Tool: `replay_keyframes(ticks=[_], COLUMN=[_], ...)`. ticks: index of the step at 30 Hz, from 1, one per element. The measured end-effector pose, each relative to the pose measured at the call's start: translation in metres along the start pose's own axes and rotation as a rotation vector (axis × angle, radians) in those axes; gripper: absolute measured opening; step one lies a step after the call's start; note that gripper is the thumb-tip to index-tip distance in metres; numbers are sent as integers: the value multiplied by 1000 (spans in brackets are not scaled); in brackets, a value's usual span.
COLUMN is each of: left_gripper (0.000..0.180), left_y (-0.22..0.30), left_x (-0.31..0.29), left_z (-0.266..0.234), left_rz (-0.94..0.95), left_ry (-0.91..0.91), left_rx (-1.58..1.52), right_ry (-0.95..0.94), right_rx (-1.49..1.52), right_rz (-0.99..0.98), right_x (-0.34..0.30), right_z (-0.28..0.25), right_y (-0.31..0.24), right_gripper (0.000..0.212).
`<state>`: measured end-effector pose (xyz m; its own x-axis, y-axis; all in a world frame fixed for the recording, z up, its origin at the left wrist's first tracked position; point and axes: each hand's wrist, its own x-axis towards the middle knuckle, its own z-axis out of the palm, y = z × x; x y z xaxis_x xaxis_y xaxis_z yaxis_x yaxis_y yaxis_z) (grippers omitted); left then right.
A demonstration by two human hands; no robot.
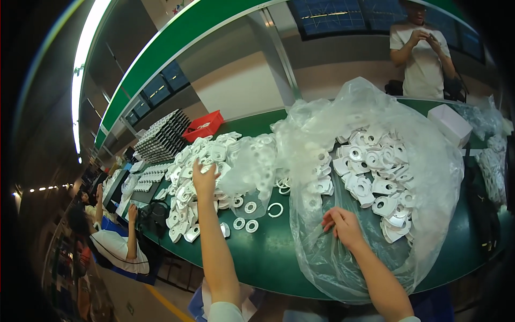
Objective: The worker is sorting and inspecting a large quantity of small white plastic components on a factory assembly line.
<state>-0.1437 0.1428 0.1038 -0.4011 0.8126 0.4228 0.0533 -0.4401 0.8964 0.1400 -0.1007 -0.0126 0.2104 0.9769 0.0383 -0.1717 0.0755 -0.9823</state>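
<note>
White plastic plates, flat and with a round hole through each (182,201), are heaped on our green tabletop (273,257) just left of a big crinkly clear plastic bag (440,188). More of them sit in the middle of that bag's spread; we can't tell if they're inside it or lying on the film.

For picking from the heap, we'd go for a loose one on top, pinch it by the outer edge and lift straight up, since the shapes overlap and look likely to snag each other. We'd watch the loose white plastic rings (255,207) left of the bag, too, as a careless sleeve could sweep them along. The film looks floppy, so we'd steady its near edge before dropping anything in or reaching in.

Pose-wise, our left hand (205,180) is over the heap left of the bag, forearm stretched nearly straight away from us, back of the hand up. Thumb and fingers are spread well apart, and we see nothing lifted in them; whether the tips touch a plate, we can't say. Our right hand (344,227) is above the near-left part of the bag, forearm slanting in from the lower right, fingers loosely curled. No plate shows in it, but we honestly can't tell if the fingertips have a bit of film.
</note>
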Motion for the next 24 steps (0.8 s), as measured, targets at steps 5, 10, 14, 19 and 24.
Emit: replay_keyframes(ticks=[5, 10, 14, 19, 24], left_gripper=[20, 25, 19, 13, 15], left_y=[-23, -63, -51, -60, -39], left_x=[-99, -144, -153, -142, -134], left_z=[20, 3, 17, 10, 16], left_rz=[80, 417, 219, 359, 309], left_ry=[-676, -830, -918, -904, -331], left_rx=[422, 729, 581, 558, 407], right_ry=[39, 82, 393, 682, 539], right_rx=[-21, -413, -49, -164, -1069], right_rz=[-29, -361, -568, -588, -282], right_x=[1, -12, -27, -16, 20], right_z=[-10, 3, -32, -86, -87], right_y=[3, -42, -106, -150, -102], right_gripper=[28, 23, 18, 15, 32])
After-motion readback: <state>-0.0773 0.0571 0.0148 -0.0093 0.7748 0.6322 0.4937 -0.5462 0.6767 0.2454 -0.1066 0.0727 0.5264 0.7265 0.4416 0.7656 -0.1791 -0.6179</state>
